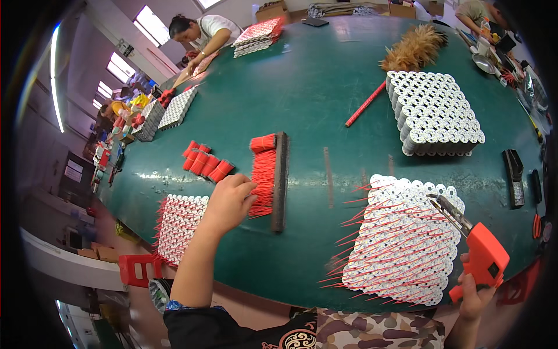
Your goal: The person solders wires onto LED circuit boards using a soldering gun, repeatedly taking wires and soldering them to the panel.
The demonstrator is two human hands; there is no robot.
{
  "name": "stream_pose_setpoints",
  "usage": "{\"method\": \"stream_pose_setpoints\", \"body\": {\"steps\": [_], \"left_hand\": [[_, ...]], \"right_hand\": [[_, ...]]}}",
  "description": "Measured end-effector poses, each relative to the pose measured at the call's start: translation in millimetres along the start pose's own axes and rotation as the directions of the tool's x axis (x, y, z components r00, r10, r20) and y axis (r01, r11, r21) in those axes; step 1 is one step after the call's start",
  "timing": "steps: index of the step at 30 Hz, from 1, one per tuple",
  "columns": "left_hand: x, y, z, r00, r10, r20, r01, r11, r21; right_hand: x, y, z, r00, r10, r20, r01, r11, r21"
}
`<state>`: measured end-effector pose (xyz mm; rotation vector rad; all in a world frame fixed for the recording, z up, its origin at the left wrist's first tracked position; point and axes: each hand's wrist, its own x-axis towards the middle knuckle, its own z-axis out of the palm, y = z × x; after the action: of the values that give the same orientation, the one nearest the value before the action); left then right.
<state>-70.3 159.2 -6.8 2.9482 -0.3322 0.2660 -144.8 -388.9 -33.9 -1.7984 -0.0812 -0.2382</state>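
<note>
My right hand (474, 295) grips a red soldering gun (487, 256) by its handle. Its metal tip points at the upper right part of a panel of small round white circuit boards (407, 241). Red wires slant across that panel and stick out past its left edge. At the left ends of a row of loose red wires (264, 180), the bent fingers of my left hand (229, 200) are closed; whether a wire is between them is hidden. The wires lie against a dark bar (280, 183), with a red bundle (263, 143) at the top.
Several red wire bundles (204, 163) lie beyond my left hand. A wired panel (181, 227) sits left of my forearm. A tall stack of white panels (433, 113), a red stick (366, 104) and a feather duster (414, 47) are far right. Another person (203, 35) works across the table.
</note>
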Motion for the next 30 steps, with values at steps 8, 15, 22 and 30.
{"method": "stream_pose_setpoints", "body": {"steps": [8, 15, 22, 30], "left_hand": [[-14.9, -1.5, 30.7, 0.999, -0.002, -0.048, 0.006, 0.996, 0.092], [-19.6, 3.4, 39.1, 0.996, 0.004, -0.089, 0.014, 0.979, 0.201], [-20.4, 2.1, 41.8, 0.994, 0.000, -0.113, 0.019, 0.986, 0.166], [-15.7, 1.6, 35.1, 0.996, 0.087, 0.005, -0.084, 0.938, 0.337]], "right_hand": [[-1.5, -14.5, 6.4, 0.999, 0.017, 0.040, -0.018, 0.999, 0.030], [-5.1, -17.7, 6.1, 0.999, -0.016, 0.045, 0.014, 0.999, 0.038], [-11.7, -15.8, 5.4, 1.000, -0.020, 0.013, 0.019, 0.999, 0.036], [-11.4, -21.2, 4.9, 1.000, -0.014, -0.006, 0.015, 0.997, 0.075]]}}
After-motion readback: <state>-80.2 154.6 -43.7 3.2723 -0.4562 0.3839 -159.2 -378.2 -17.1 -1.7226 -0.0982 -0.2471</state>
